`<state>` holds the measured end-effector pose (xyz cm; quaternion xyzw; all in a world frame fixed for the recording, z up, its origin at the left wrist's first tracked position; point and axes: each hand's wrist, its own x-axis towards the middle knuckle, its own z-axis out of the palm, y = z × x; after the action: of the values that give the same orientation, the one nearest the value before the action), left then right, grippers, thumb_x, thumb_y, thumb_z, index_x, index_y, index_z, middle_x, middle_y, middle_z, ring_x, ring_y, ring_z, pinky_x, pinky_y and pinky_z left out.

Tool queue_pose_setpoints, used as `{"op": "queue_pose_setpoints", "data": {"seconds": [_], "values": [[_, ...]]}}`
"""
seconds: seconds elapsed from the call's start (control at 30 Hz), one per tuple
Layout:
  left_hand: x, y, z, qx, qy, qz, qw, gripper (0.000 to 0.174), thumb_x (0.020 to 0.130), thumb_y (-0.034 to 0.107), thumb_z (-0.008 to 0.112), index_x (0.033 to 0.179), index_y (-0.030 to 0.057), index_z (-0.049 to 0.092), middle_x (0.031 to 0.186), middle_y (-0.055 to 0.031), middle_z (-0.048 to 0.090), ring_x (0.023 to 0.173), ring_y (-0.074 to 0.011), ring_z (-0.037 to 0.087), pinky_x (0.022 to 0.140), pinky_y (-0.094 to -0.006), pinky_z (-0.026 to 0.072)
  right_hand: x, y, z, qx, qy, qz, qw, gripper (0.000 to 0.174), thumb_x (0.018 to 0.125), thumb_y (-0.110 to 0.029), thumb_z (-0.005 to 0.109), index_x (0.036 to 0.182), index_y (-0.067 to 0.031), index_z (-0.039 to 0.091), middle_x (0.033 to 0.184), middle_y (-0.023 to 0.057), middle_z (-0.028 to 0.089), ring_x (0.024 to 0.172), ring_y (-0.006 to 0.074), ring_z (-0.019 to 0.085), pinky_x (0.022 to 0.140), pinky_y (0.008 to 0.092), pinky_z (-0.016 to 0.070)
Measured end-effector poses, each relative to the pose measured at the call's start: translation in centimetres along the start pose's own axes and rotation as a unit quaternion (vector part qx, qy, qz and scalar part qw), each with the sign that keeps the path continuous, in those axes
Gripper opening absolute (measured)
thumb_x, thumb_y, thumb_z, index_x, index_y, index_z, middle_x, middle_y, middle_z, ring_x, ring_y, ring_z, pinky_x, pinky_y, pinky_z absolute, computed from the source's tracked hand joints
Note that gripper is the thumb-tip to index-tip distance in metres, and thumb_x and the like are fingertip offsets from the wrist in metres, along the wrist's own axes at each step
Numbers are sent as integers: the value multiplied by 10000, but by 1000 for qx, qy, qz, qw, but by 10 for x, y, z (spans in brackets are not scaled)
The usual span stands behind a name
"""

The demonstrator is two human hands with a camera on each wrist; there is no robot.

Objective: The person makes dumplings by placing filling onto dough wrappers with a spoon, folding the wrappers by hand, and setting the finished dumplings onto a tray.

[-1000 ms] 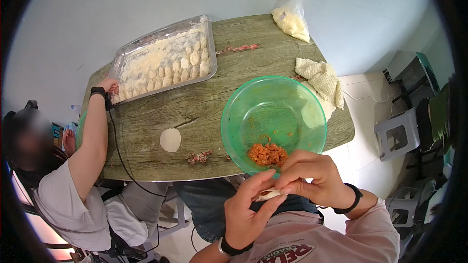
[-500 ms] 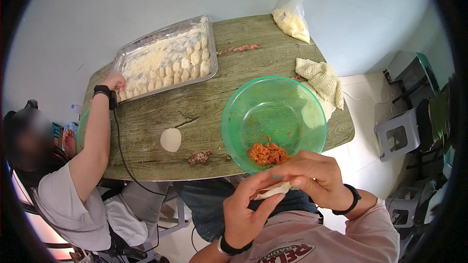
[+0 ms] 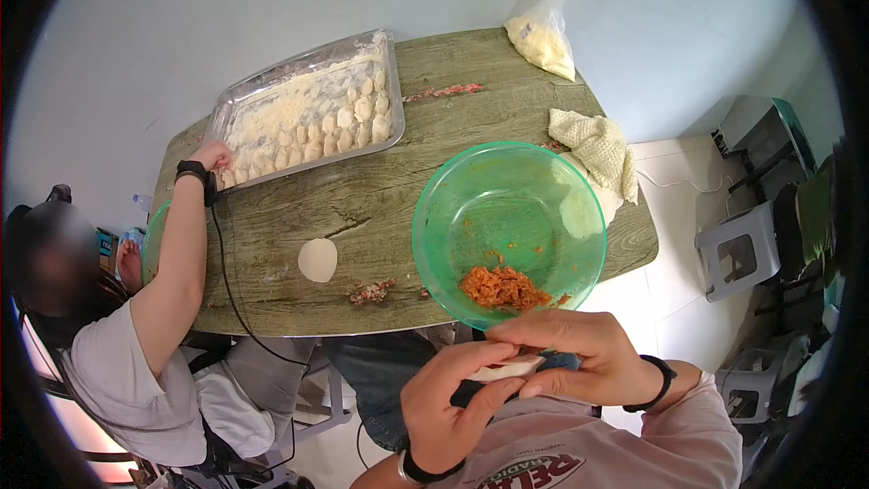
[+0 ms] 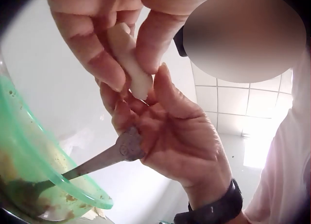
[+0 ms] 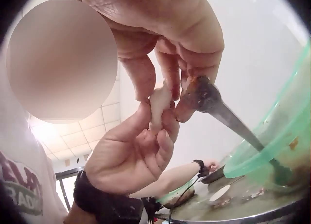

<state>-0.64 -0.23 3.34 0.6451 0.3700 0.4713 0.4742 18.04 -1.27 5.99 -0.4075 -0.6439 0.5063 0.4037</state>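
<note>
Between the fingertips of both hands sits a small, white, folded piece of dough (image 3: 509, 369). The left hand (image 3: 444, 403) grips it with thumb and fingers; the right hand (image 3: 593, 358) pinches its other end. A grey metal utensil (image 4: 97, 162) has one end against the right hand's fingers and slants over the rim of a translucent green plastic bowl (image 3: 507, 170), just beyond the hands. Chopped orange-red filling (image 3: 502, 290) lies on the bowl's near side. Beyond the left hand and leftward, a round, flat, white wrapper (image 3: 318, 260) rests on the grey-green wood-grain worktop (image 3: 358, 195). Farther out on that side is a clear rectangular tray (image 3: 396, 95) with pale dumplings (image 3: 344, 131) and flour; another person's hand (image 3: 213, 156) is at its near left corner. Past the bowl from the right hand lies a cream textured cloth (image 3: 597, 140), and farther out, a clear plastic bag of pale yellow contents (image 3: 540, 43).
</note>
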Motion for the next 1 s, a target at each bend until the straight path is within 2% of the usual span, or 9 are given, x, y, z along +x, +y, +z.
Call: {"op": "queue_pose_setpoints", "data": {"seconds": [0.13, 0.27, 0.53, 1.0], "values": [[1, 6, -4, 20, -4, 19, 1000, 322, 738, 54, 737, 1033, -11, 627, 1008, -136, 636, 879, -217, 633, 751, -284, 506, -1, -1, 5, 11, 10, -7, 1000, 535, 752, -74, 724, 1248, -13, 534, 1076, 125, 641, 969, 228, 627, 845, 317, 482], [2, 10, -6, 36, -7, 35, 999, 325, 732, 76, 750, 1021, -13, 632, 1001, -135, 636, 887, -221, 630, 743, -287, 506, -2, 0, 4, -15, 46, -24, 999, 447, 759, -36, 706, 1188, -17, 584, 1054, 127, 647, 917, 228, 639, 794, 315, 494], [0, 8, -7, -18, 22, 15, 999, 242, 729, 72, 754, 915, -10, 621, 1023, -162, 609, 885, -231, 614, 748, -285, 500, -2, -4, 7, -56, 92, -74, 991, 350, 765, 18, 680, 1110, -11, 628, 997, 127, 643, 875, 231, 635, 733, 291, 500], [0, 8, -11, -37, 32, -27, 998, 227, 734, 11, 728, 947, -1, 650, 932, -122, 634, 783, -177, 602, 700, -257, 475, 1, -5, 8, -44, 89, -63, 993, 321, 771, -5, 686, 1088, -6, 633, 986, 123, 641, 870, 230, 626, 735, 301, 488]]}}
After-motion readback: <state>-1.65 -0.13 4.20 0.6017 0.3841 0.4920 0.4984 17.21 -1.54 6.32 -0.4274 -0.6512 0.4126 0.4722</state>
